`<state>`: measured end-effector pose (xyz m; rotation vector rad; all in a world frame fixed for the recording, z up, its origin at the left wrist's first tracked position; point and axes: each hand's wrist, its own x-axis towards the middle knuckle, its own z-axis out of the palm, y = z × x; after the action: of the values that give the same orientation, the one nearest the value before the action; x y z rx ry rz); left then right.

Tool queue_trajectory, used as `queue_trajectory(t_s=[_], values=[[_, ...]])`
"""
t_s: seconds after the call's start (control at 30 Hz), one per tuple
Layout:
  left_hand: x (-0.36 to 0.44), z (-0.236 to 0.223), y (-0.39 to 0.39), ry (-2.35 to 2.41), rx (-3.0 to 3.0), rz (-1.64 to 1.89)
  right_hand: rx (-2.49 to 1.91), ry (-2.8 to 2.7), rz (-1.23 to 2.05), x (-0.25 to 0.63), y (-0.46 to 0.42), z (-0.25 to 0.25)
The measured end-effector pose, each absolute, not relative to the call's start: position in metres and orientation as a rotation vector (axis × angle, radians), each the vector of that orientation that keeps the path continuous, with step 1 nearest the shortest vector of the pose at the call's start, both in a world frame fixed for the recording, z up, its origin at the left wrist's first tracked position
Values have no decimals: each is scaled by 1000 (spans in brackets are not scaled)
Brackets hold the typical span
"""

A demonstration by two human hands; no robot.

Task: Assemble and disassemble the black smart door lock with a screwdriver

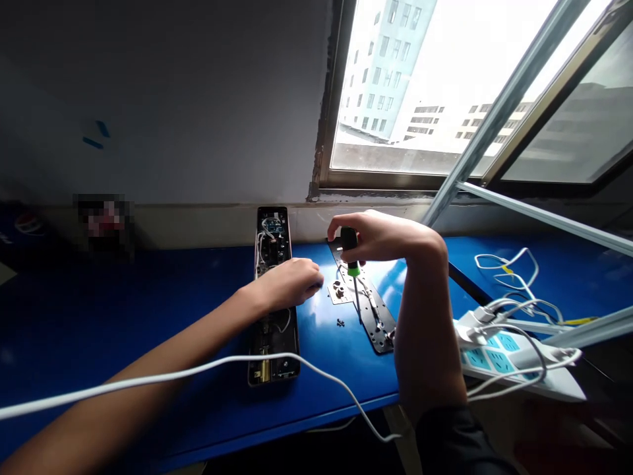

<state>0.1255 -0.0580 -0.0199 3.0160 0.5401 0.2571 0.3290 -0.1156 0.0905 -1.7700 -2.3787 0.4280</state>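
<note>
My right hand (pixel 380 236) is closed round the black and green handle of a screwdriver (pixel 351 260), held upright with its tip down near a black metal plate (pixel 372 311) and a small silver plate (pixel 340 291). My left hand (pixel 291 282) rests with curled fingers on the right edge of an opened door-lock body (pixel 272 303), whose circuit board and wires show. Whether the left fingers pinch anything is hidden. A few small dark screws (pixel 340 322) lie on the blue table (pixel 148 316) between the lock and the black plate.
A white cable (pixel 198 373) runs across my left forearm and over the table's front edge. A white power strip (pixel 514 359) with plugs and white cords lies at the right. A window and a metal frame bar (pixel 494 119) stand behind.
</note>
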Motion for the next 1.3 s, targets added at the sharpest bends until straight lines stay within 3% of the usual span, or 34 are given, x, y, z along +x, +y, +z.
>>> queue_trajectory(t_s=[0.13,0.7,1.3], values=[[156,-29,-47,611,3081,2,-1823,-2318,502,342,-115,91],[179,-48,-46,511,3017,-169,-1693,-2272,442,361,-118,89],[165,-53,-63,347,2908,-61,-1655,-2294,460,357,-126,94]])
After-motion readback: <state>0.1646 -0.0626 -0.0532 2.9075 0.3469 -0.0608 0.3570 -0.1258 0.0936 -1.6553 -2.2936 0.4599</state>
